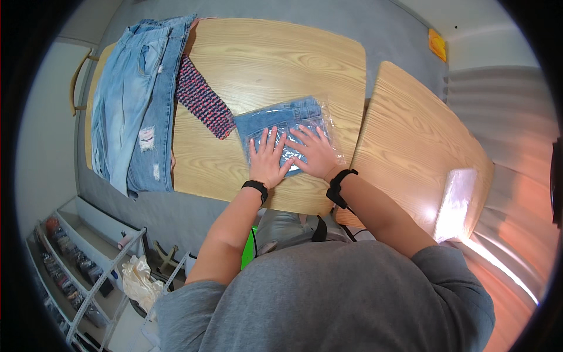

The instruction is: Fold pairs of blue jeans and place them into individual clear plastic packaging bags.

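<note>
Folded blue jeans in a clear plastic bag lie flat on the wooden table, close to its near edge. My left hand is spread on the lower left part of the bag, palm down. Beside it, my right hand rests flat on the right part, fingers apart. The two thumbs come close together over the bag. Neither hand grips anything. Shiny wrinkled plastic reaches past the denim on the right side.
Light blue jeans with ripped patches are draped over the table's left end. From under them a pink and navy knitted piece extends toward the bag. A second wooden table stands right; a shelf rack is lower left.
</note>
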Available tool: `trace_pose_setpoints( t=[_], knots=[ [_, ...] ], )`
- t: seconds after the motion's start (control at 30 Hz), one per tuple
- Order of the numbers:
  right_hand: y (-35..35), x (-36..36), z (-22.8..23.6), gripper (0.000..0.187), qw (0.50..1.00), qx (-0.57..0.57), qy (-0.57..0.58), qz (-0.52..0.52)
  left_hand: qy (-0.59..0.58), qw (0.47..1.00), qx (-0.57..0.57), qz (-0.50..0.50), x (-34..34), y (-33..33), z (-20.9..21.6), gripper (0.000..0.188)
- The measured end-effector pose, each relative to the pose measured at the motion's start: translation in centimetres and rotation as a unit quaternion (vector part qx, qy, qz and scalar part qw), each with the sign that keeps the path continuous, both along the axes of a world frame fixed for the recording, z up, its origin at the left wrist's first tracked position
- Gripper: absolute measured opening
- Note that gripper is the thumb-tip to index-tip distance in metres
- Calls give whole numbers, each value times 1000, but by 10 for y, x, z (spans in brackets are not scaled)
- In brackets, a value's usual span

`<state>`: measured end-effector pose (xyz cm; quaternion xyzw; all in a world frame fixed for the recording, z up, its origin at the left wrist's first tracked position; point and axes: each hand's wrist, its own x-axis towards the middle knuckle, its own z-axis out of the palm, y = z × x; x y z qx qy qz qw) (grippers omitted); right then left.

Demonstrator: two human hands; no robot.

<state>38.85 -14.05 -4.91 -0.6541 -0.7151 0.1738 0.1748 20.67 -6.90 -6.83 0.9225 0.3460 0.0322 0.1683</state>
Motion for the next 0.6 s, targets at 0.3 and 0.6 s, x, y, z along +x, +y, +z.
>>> trace_pose_setpoints(
  t=[0.3,0.6],
  knots=[
    [-44,43,13,39,997,-11,-40,-70,-205,965,-160,35,-20,17,-2,43],
    [-57,34,-12,38,956,-50,201,-209,-79,995,42,-48,-79,-21,22,60]
  ],
)
